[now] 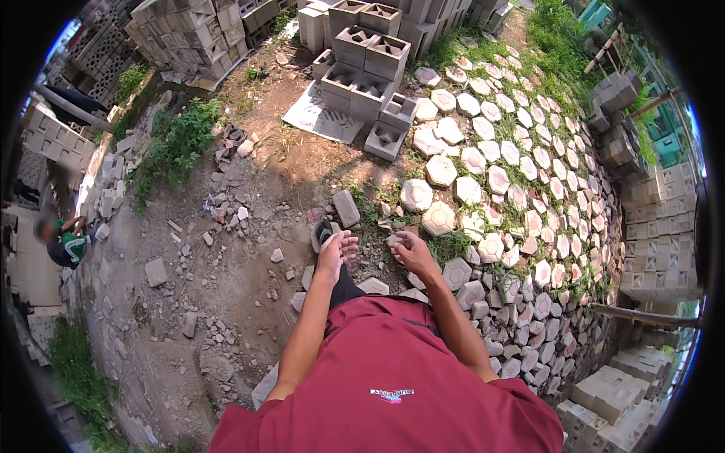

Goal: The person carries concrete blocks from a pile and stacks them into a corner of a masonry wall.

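My left hand point(335, 255) hangs in front of my maroon shirt, its fingers loosely bent and apart, with nothing seen in it. To its right, my right hand point(414, 253) has its fingers curled over but not closed tight. A pale stone piece point(393, 240) shows right by its fingertips; whether they touch it I cannot tell. Beyond the left hand, a grey rectangular block point(347, 208) lies on the dirt. One foot in a dark sandal point(322, 232) shows beside that hand.
Pale hexagonal pavers point(498, 180) cover the ground to the right, with grass between. Hollow concrete blocks point(359, 87) are stacked ahead, near a flat paper sack point(321, 117). Rubble point(242, 214) lies on the left. A person in green point(72, 241) is at far left.
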A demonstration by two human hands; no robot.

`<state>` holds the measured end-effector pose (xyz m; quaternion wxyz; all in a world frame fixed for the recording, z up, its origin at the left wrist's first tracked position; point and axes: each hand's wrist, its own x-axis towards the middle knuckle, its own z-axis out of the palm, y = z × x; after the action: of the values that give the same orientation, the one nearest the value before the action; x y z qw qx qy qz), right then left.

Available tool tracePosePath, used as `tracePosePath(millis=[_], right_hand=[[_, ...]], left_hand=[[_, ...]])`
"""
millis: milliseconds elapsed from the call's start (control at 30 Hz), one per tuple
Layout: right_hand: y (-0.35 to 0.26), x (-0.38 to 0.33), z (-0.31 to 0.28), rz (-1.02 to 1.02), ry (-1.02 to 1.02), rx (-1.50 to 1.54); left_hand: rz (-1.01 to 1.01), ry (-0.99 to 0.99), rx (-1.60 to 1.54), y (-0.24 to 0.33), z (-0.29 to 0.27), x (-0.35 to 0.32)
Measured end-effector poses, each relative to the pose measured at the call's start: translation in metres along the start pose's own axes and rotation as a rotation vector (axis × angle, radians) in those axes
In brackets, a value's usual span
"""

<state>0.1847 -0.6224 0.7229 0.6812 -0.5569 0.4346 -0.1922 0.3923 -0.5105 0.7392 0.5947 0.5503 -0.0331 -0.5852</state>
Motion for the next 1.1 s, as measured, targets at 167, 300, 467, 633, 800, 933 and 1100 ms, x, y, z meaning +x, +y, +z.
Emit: tracePosePath(millis=[167,300,467,633,800,933,1100], right_hand=[[-0.057,0.120,0.062,0.051,0.021,-0.313],[-0.128,0.197,0.110,-0.036,-0.008,-0.380],[-0.190,0.247,0.137,-0.080,-0.007,-0.100],[-0.211,0.286,0.097,-0.060,0.159,-0.183],[-0.236,0.328,0.060,0.021,0.225,-0.144],[-0.236,0.378,0.029,0.043,0.165,-0.306],[-0.214,0.444,0.008,0.113,0.092,-0.455]], left_hand=[[0.021,-0.011,0.043,0.120,-0.038,0.084],[0.019,-0.012,0.071,0.213,-0.062,0.133],[0.005,0.005,0.146,0.295,-0.086,0.193],[0.002,-0.051,0.096,0.329,-0.061,0.239],[-0.040,-0.078,0.033,0.334,-0.035,0.276],[-0.121,-0.038,0.021,0.320,-0.022,0.319],[-0.207,0.085,0.051,0.291,-0.009,0.378]])
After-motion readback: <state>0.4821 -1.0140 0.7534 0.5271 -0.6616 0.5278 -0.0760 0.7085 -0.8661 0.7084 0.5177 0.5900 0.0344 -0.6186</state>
